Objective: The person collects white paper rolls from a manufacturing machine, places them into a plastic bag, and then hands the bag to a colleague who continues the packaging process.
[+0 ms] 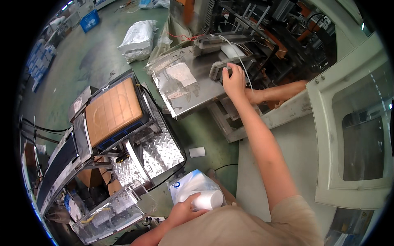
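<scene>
Clamping the fingers and thumb of the left hand (184, 211) around the side of a white cylinder (209, 200), down by the beige shirt (223, 225) and right against a clear plastic bag (189, 182) (whether partly inside it, hard to tell). Holding the right hand (235, 84) well apart from the left, beside a metal guide bar (217, 69) with a ragged edge — parting thumb and index finger a little, not letting any touch on the bar be made out.

Facing a white rounded piece (232, 51) among the metal parts, with a thin white tube (241, 59) curving across near the fingers. Meeting, just right of the right hand, another bare forearm (281, 91) crowding the way. Having a pale door (326, 131) with a window along the right, and a steel table (201, 94) bearing a whitish sheet (182, 74) left of the bar. Facing, farther left, a brown board (113, 112) above patterned metal plate (162, 147).

Showing white contents through the bag — marked in blue. Seeing a clear-walled tray (108, 217) with a yellowish strip, lower left, and, far off, a blue crate (89, 21) and a bulging white sack (138, 39), hiding its filling.
</scene>
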{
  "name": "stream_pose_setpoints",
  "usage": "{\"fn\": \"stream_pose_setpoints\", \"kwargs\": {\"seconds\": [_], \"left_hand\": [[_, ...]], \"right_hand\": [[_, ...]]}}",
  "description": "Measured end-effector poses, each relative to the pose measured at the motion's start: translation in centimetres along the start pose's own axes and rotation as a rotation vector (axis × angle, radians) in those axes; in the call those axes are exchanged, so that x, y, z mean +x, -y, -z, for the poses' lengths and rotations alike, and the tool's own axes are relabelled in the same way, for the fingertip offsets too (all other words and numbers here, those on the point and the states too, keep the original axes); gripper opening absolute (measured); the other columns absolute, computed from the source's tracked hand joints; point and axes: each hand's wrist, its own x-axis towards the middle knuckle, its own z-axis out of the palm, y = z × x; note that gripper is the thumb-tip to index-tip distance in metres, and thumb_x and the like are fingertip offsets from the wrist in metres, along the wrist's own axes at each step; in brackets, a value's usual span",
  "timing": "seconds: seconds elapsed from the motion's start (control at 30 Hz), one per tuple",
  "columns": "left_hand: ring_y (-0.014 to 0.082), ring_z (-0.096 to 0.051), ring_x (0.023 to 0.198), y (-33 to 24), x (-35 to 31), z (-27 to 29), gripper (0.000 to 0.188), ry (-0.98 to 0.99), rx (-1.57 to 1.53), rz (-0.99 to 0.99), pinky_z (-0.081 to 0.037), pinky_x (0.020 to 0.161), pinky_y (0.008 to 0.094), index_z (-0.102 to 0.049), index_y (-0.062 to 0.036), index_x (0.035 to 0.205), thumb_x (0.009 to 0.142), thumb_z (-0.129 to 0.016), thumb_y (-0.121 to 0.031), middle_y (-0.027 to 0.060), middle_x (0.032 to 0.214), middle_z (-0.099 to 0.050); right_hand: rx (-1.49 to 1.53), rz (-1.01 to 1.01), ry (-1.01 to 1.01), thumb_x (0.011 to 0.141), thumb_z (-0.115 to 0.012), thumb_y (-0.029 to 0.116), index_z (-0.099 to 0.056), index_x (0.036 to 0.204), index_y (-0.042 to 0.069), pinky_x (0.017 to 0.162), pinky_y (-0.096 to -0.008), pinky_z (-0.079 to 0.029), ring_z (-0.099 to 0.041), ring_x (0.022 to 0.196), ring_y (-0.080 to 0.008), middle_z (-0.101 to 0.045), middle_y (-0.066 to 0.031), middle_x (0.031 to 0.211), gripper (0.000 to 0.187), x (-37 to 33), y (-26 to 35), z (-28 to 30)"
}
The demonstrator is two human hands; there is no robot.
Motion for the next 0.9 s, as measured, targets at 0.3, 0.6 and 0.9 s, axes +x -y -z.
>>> {"fn": "stream_pose_setpoints", "kwargs": {"seconds": [0.3,0.6,0.9], "left_hand": [[0.0253,-0.065,0.073,1.5,1.0,-1.3,0.075,-0.042,-0.186,0.109,-0.049,0.068,0.0308,-0.042,-0.0129,0.127,0.068,-0.071,-0.049,0.0148,0.077,-0.064],[0.0288,-0.061,0.064,2.7,1.4,-2.0,0.067,0.020,-0.131,0.256,-0.047,0.061,0.0355,-0.039,-0.0239,0.129,0.071,-0.069,-0.041,0.0099,0.067,-0.059],[0.0186,-0.057,0.062,2.5,1.8,-2.1,0.064,0.023,-0.302,0.363,-0.045,0.065,0.0267,-0.041,-0.0257,0.129,0.072,-0.068,-0.015,0.0067,0.068,-0.057]], "right_hand": [[-0.610,-0.297,0.392,0.080,-0.048,0.033,-0.050,0.122,0.006,0.105,-0.0442,-0.019,-0.039,0.120,-0.0323,-0.047,-0.0184,0.124,0.050,11.0,-4.9,-4.2],[-0.636,-0.341,0.581,0.060,-0.066,0.042,-0.057,0.109,-0.002,0.093,-0.0355,-0.037,-0.051,0.108,-0.0276,-0.053,-0.0190,0.117,0.067,16.9,-14.7,-9.6],[-0.623,-0.260,0.799,0.045,-0.077,0.045,-0.062,0.102,-0.002,0.086,-0.0319,-0.043,-0.057,0.099,-0.0262,-0.058,-0.0179,0.110,0.075,18.7,-18.4,-10.5]]}}
